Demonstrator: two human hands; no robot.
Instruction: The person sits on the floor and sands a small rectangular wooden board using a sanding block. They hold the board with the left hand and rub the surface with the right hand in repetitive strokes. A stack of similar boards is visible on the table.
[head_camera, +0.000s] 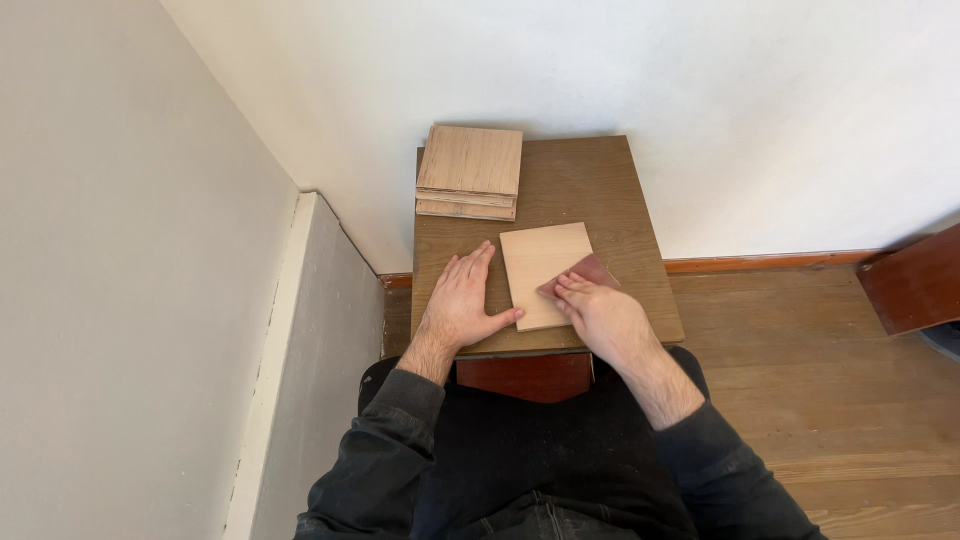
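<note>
a white wall corner and a wooden floor (830, 380) surround a small brown counter (600, 190) in front of my knees. i judge the step in hand is the sanding of the pale wood panel (540, 270), which lies flat near the front edge of the counter. my left hand (462, 305) lies open and flat beside the panel, the thumb touching its left edge to hold it steady. my right hand (600, 315) presses a reddish sandpaper piece (590, 272) on the panel's right edge, fingers closed down on it. the next move calls for even pressure along the edge, i think. the panel looks smooth and light, paler than the stack of wood panels (470, 172) at the back left corner.
</note>
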